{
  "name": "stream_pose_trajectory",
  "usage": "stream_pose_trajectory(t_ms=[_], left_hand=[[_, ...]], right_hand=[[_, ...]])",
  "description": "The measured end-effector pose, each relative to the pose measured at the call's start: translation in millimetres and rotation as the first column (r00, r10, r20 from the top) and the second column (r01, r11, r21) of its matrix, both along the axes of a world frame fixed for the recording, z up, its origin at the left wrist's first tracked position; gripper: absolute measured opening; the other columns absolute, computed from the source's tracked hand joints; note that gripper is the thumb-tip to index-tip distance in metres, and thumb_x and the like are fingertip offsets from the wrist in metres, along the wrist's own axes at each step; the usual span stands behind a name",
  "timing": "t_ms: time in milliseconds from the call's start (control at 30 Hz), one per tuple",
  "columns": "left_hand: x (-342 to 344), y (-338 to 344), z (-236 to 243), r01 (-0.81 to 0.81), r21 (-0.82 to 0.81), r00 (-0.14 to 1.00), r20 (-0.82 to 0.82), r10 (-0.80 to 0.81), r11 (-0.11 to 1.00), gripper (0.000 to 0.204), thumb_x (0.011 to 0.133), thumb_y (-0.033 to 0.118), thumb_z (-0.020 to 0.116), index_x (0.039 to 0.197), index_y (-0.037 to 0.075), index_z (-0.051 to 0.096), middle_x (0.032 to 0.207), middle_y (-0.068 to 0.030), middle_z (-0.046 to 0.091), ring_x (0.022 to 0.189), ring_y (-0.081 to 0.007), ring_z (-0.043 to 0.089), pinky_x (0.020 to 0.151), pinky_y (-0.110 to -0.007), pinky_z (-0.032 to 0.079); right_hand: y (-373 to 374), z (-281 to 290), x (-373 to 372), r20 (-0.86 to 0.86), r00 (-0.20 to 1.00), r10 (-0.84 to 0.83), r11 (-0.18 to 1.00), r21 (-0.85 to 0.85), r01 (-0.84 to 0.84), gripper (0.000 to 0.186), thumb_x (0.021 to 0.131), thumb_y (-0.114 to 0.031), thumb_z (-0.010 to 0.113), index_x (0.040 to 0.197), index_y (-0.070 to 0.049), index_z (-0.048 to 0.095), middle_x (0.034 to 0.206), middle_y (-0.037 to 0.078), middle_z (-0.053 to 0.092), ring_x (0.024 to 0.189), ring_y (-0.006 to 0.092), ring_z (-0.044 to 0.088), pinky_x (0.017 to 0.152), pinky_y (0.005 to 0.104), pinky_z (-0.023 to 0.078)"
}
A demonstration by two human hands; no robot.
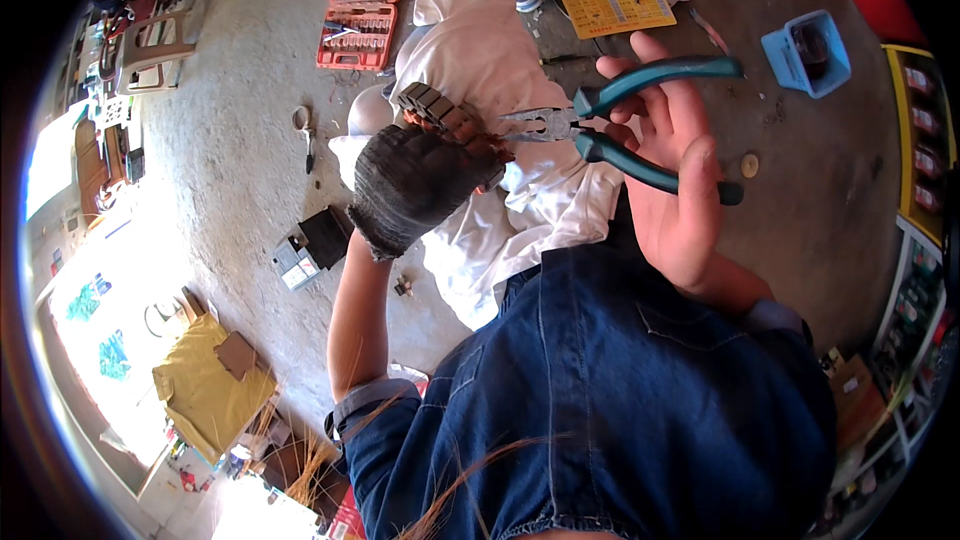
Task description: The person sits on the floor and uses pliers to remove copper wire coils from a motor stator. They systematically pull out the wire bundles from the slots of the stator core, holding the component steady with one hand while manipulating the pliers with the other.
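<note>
My left hand (412,185), in a dark knitted glove, is closed around a ridged metal core with copper-coloured wire (440,112), which looks like a motor stator. My bare right hand (672,202) holds pliers (553,124) with dark green handles. The handles are spread wide, with fingers between them and the thumb near the lower handle. The pliers' jaws point left, their tips at the wire edge of the core; whether they grip a strand cannot be made out. Both hands are above my lap, over white cloth (560,200).
On the concrete floor lie an orange socket case (388,10), a yellow printed sheet (575,0) with paper and a pen, a blue plastic basket (783,62), a black-and-white box (325,237) and a small round disc (750,165). Shelving (905,270) stands at the right.
</note>
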State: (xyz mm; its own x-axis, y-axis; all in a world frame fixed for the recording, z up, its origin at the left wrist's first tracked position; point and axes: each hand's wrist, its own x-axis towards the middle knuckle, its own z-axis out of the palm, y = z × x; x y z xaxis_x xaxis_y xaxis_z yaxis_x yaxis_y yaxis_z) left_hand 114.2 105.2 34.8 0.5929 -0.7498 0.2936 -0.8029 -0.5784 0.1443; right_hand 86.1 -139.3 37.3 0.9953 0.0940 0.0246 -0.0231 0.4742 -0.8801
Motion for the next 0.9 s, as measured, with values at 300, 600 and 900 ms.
stream_pose_trajectory(t_ms=[300, 600, 900], left_hand=[[-1, 5, -12, 0.009, -0.001, 0.998, 0.063, -0.009, 1.000, 0.022, 0.070, 0.018, 0.071, 0.092, 0.019, 0.074, 0.081, 0.0001, 0.066, 0.071, -0.0212, 0.065, 0.055, -0.035, 0.048], [7, 6, -3, -0.034, 0.110, 0.999, 0.042, 0.029, 0.993, 0.017, 0.071, 0.019, 0.069, 0.089, 0.017, 0.070, 0.079, -0.0026, 0.061, 0.071, -0.0232, 0.062, 0.055, -0.037, 0.048], [3, -1, -8, -0.040, 0.189, 0.998, 0.055, 0.030, 0.981, 0.027, 0.073, 0.018, 0.068, 0.100, 0.019, 0.071, 0.091, -0.0017, 0.066, 0.079, -0.0207, 0.065, 0.061, -0.035, 0.051]], right_hand=[[11, -7, -6, 0.000, 1.000, -0.026, 0.999, -0.045, 0.026, 0.074, 0.099, -0.046, 0.046, 0.151, 0.000, 0.021, 0.140, 0.017, 0.043, 0.116, 0.0174, 0.045, 0.103, 0.0352, 0.035], [32, -38, -23, 0.208, 0.969, -0.133, 0.989, 0.084, 0.118, 0.057, 0.096, -0.036, 0.052, 0.135, 0.000, 0.033, 0.126, 0.014, 0.041, 0.104, 0.0159, 0.043, 0.093, 0.0328, 0.040], [23, -25, 11, -0.038, 0.996, -0.078, 0.995, 0.066, 0.081, 0.041, 0.103, -0.033, 0.044, 0.131, -0.003, 0.043, 0.122, 0.011, 0.052, 0.110, 0.0148, 0.050, 0.097, 0.0315, 0.040]])
